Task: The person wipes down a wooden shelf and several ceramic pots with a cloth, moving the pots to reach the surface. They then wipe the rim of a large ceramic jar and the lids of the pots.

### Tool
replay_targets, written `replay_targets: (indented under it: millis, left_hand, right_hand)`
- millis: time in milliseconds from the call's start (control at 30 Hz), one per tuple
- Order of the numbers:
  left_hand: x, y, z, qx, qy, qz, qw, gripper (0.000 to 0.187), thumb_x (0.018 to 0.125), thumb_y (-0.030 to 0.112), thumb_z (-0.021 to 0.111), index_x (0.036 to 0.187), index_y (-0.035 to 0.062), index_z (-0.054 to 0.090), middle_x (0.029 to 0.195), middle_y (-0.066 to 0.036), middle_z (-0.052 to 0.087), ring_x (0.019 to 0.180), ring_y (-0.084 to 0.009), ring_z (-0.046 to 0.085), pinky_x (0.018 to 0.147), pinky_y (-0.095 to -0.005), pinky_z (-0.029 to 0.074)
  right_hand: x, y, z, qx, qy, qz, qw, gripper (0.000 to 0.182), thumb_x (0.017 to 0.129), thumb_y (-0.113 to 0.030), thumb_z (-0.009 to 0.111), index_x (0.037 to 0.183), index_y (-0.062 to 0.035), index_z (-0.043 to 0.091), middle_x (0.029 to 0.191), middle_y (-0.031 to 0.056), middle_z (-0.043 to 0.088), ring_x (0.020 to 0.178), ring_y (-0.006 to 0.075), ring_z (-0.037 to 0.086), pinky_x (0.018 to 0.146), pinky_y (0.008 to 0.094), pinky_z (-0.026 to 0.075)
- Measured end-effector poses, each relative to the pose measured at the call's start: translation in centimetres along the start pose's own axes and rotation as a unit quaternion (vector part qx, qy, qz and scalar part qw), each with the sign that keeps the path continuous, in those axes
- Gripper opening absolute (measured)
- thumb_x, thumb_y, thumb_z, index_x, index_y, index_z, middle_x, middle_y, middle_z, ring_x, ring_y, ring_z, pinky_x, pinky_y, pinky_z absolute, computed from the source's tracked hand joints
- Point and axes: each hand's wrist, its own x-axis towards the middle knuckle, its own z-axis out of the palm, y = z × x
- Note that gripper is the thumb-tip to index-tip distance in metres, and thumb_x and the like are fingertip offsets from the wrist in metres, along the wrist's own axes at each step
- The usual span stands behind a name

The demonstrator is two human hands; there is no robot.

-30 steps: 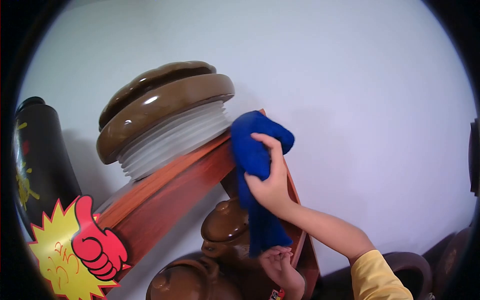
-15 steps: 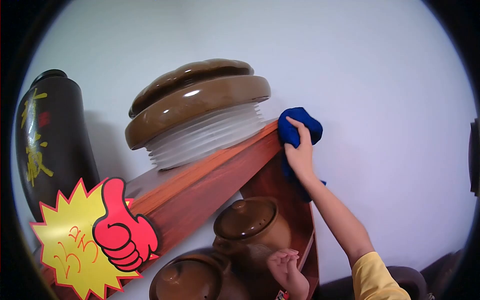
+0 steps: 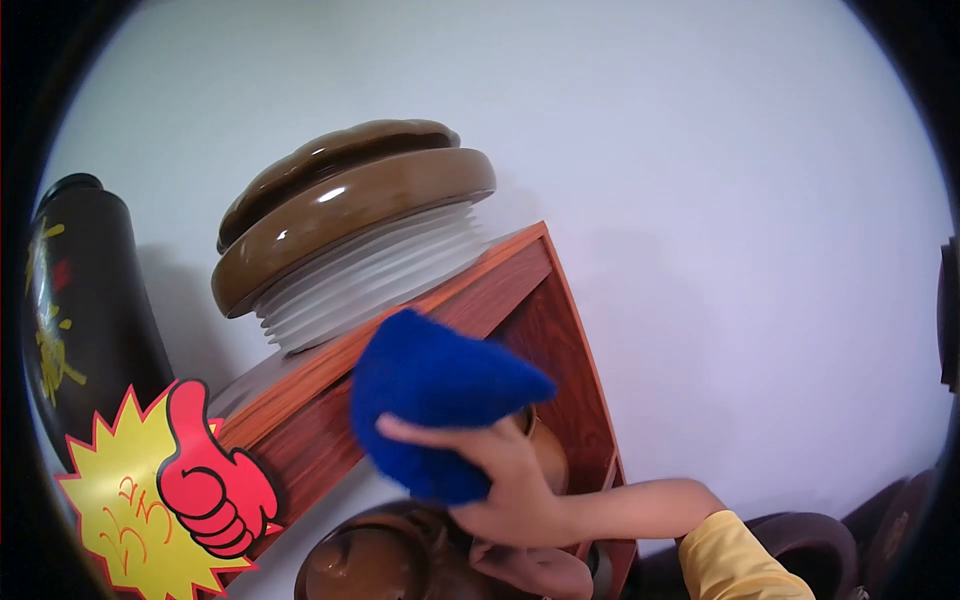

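Blue cloth (image 3: 440,400) bunched in right hand (image 3: 510,490), fingers (image 3: 420,432) clamped around it against wooden shelf (image 3: 470,290) front; left hand (image 3: 535,570) mostly hidden, grip unclear.

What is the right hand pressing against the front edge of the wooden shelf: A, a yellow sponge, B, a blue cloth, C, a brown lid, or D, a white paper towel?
B: the right hand grips a bunched blue cloth against the wooden shelf.

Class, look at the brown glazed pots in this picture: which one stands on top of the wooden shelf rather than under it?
The large pot with the ribbed white body, under a wide brown lid, stands on the shelf top. The other brown pot sits below the shelf.
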Motion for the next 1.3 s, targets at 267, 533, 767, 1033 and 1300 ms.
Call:
replay_targets:
  millis: [267, 533, 767, 1033, 1300]
  left_hand:
    - [-0.4, -2.3, -0.6, -0.055, -0.059, 0.003, 0.997, 0.02, 0.079, 0.004, 0.047, 0.099, 0.002, 0.046, 0.096, -0.01, 0.052, 0.087, -0.0203, 0.049, 0.078, -0.0322, 0.04]
    - [-2.7, -2.3, -0.9, -0.014, -0.098, -0.154, 0.983, 0.023, 0.072, 0.005, 0.053, 0.09, 0.0051, 0.04, 0.089, -0.008, 0.045, 0.078, -0.0172, 0.046, 0.067, -0.0297, 0.038]
    - [-3.2, -3.8, -1.0, 0.005, -0.146, -0.153, 0.977, 0.025, 0.073, 0.005, 0.051, 0.091, 0.0071, 0.035, 0.089, -0.006, 0.04, 0.079, -0.0174, 0.044, 0.067, -0.0307, 0.036]
    - [-4.4, -4.9, -1.6, 0.031, -0.161, -0.17, 0.972, 0.021, 0.072, 0.006, 0.048, 0.088, 0.009, 0.034, 0.087, -0.006, 0.038, 0.076, -0.0169, 0.041, 0.066, -0.0306, 0.035]
    - [-4.4, -5.4, -3.3, 0.078, -0.174, -0.132, 0.973, 0.019, 0.072, 0.007, 0.045, 0.085, 0.0097, 0.032, 0.083, -0.007, 0.036, 0.074, -0.0167, 0.038, 0.065, -0.0308, 0.035]
  right_hand:
    - [0.2, 2.4, -3.6, -0.07, 0.196, -0.046, 0.977, 0.055, 0.055, 0.008, 0.058, 0.109, -0.0033, 0.059, 0.113, 0.0115, 0.058, 0.108, 0.0262, 0.051, 0.095, 0.0345, 0.034]
    - [6.6, 16.2, -11.9, -0.227, 0.178, -0.053, 0.956, 0.053, 0.063, 0.011, 0.045, 0.111, -0.0087, 0.056, 0.106, 0.0168, 0.054, 0.104, 0.0325, 0.05, 0.093, 0.0312, 0.036]
    - [0.3, 20.4, -12.0, -0.292, 0.109, -0.027, 0.95, 0.067, 0.061, 0.012, 0.046, 0.122, -0.0141, 0.051, 0.111, 0.0214, 0.052, 0.107, 0.0374, 0.046, 0.094, 0.0371, 0.035]
    - [-18.0, 24.3, -12.2, -0.314, 0.046, 0.133, 0.939, 0.044, 0.057, 0.004, 0.054, 0.1, -0.0026, 0.06, 0.113, 0.0241, 0.051, 0.11, 0.0405, 0.044, 0.094, 0.042, 0.034]
    - [-30.1, 21.8, -11.5, -0.401, 0.016, 0.258, 0.879, 0.032, 0.06, 0.003, 0.051, 0.09, 0.0004, 0.063, 0.089, 0.0211, 0.061, 0.09, 0.0372, 0.056, 0.081, 0.04, 0.044]
